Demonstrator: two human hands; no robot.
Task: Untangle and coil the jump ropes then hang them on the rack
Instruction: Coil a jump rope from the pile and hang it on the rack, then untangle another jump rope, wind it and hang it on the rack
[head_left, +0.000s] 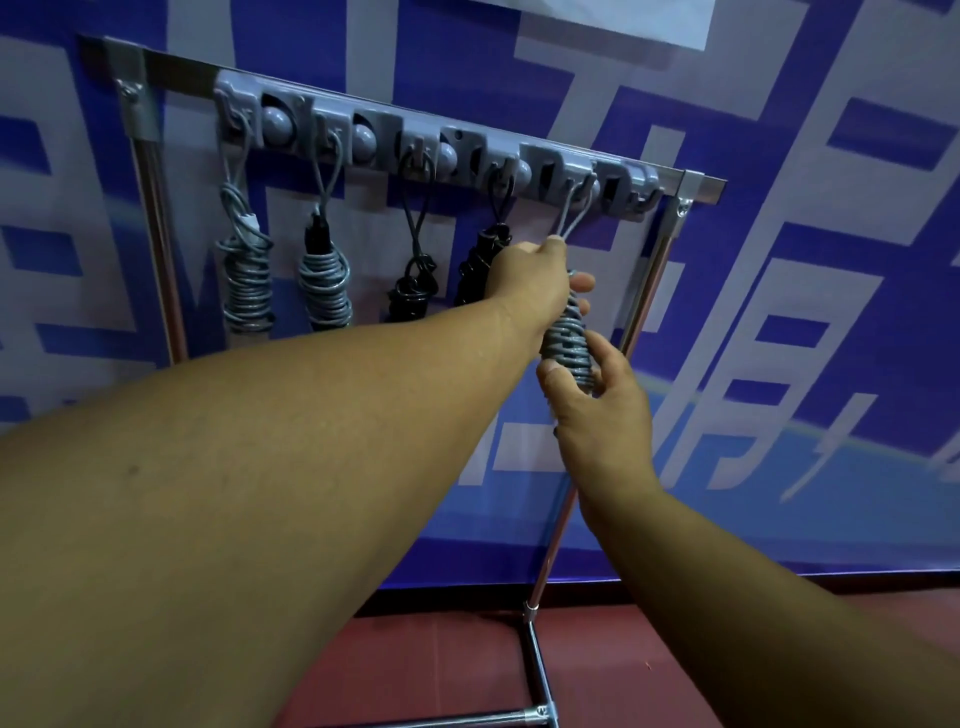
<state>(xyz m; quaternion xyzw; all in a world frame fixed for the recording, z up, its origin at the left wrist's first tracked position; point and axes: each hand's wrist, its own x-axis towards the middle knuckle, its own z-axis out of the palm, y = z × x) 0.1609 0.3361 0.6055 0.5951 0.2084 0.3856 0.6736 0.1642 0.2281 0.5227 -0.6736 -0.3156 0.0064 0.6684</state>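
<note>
Right hand (597, 415) fingers curled round bottom of grey coiled jump rope (565, 345), left hand (532, 280) fingers clamped on its top, rope's loop over a hook of grey rack (550, 156), four other coiled ropes (244, 280) hanging further left.

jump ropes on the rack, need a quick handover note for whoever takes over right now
Left hand grips the top of the held grey coil; right hand grips its bottom end.
Its loop looks caught on the rack's fifth hook.
Done: two grey coils and two black coils hang to its left.
Left: let go once it hangs; the far-right hook is bare.
</note>
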